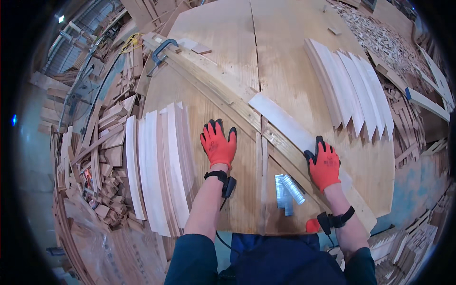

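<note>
Left hand [220, 146] open, fingers spread, palm down over bare bench [218, 47], holding nothing; seems to rest on the wood, though contact is hard to confirm from above. Right hand [325, 164] at the near end of the pale board [280, 119], thumb and fingers partly apart; can't tell if it grips or just touches. Board lies slantwise along the rail [285, 147]. Metal strips [293, 190] sit between the hands, nearer the body.

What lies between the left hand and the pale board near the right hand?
In the head view, some tabletop, then the long diagonal wooden rail, lie between the left hand and the pale board.
</note>
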Demonstrator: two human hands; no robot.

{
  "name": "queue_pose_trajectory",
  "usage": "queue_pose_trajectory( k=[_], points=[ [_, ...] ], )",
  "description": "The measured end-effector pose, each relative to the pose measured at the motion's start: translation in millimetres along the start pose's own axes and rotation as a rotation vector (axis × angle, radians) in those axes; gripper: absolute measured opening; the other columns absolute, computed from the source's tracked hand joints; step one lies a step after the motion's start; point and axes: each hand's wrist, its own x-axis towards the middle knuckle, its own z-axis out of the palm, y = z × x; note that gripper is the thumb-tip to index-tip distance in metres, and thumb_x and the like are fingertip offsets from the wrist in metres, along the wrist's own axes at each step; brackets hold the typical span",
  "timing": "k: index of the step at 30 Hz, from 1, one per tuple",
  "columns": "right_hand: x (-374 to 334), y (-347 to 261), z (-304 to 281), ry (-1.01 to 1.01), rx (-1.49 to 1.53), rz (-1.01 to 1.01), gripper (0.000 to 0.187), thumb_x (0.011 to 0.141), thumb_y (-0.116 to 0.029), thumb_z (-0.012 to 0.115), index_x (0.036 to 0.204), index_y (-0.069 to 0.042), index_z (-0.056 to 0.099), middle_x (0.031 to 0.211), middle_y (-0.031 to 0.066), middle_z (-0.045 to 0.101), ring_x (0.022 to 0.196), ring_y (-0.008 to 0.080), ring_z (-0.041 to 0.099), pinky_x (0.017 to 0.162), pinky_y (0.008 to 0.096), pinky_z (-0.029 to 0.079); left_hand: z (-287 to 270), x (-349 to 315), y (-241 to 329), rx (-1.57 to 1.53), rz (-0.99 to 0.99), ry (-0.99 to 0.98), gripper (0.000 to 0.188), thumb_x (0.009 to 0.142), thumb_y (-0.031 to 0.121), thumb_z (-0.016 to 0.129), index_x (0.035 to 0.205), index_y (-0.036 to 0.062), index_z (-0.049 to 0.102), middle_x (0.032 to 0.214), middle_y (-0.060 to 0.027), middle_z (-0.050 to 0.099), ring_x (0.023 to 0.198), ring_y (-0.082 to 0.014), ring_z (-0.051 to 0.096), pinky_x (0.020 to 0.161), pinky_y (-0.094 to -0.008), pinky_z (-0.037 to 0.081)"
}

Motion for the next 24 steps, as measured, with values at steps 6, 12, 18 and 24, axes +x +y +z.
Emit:
queue_pose_trajectory(
  k=[6,12,18,24],
  points=[
    [24,-5,10,0.074,-0.041,-0.023,0.065,0.087,-0.026,0.069,0.144,-0.004,0.048,0.141,0.0191,0.053,0.13,0.0384,0.048,0.109,0.0494,0.038,-5,24,8,-0.066,0.01,-0.033,0.065,0.093,0.048,0.06,0.144,0.0105,0.049,0.153,-0.0192,0.043,0.144,-0.0374,0.034,0.119,-0.0541,0.021],
    [85,-15,10,0.143,-0.011,0.026,0.06,0.09,-0.029,0.067,0.144,-0.008,0.051,0.138,0.0169,0.056,0.128,0.0367,0.05,0.11,0.0488,0.036,35,74,13,0.02,-0.001,0.123,0.062,0.092,0.047,0.062,0.14,0.0101,0.052,0.149,-0.0181,0.047,0.14,-0.0379,0.038,0.118,-0.054,0.023],
    [134,-27,3,0.149,0.051,0.088,0.062,0.089,-0.036,0.068,0.14,-0.004,0.053,0.141,0.0166,0.055,0.133,0.0339,0.048,0.116,0.0474,0.031,32,124,24,-0.062,0.007,0.038,0.062,0.093,0.048,0.06,0.142,0.0107,0.051,0.15,-0.018,0.045,0.142,-0.0371,0.036,0.119,-0.0536,0.021],
    [194,-33,5,0.168,0.025,0.114,0.063,0.088,-0.037,0.069,0.14,-0.004,0.054,0.142,0.0166,0.054,0.134,0.0344,0.047,0.117,0.0476,0.03,55,181,35,-0.056,0.004,0.029,0.066,0.094,0.048,0.059,0.146,0.009,0.047,0.153,-0.0188,0.043,0.144,-0.038,0.033,0.12,-0.0538,0.019]
  ],
)
